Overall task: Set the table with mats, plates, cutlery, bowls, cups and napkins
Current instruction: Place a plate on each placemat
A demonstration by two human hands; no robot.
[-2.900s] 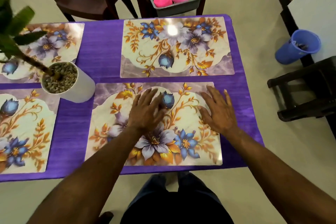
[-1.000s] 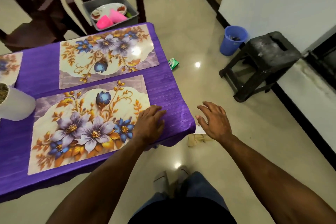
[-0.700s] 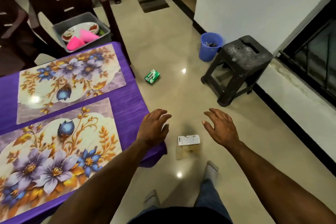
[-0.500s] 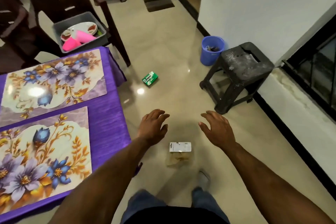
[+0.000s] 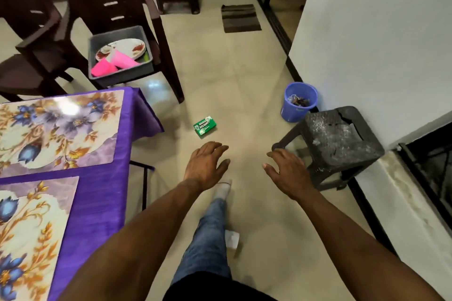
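Both hands, left [image 5: 206, 168] and right [image 5: 288, 173], hang loose and empty over the floor. Plates [image 5: 122, 50] wait in the bin [image 5: 117, 76] ahead; that green box [image 5: 205, 126] underfoot could trip a step.

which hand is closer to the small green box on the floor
Left. The left hand hangs open just short of the small green box, almost in line with it. The right hand is farther off to the right, near the dark stool.
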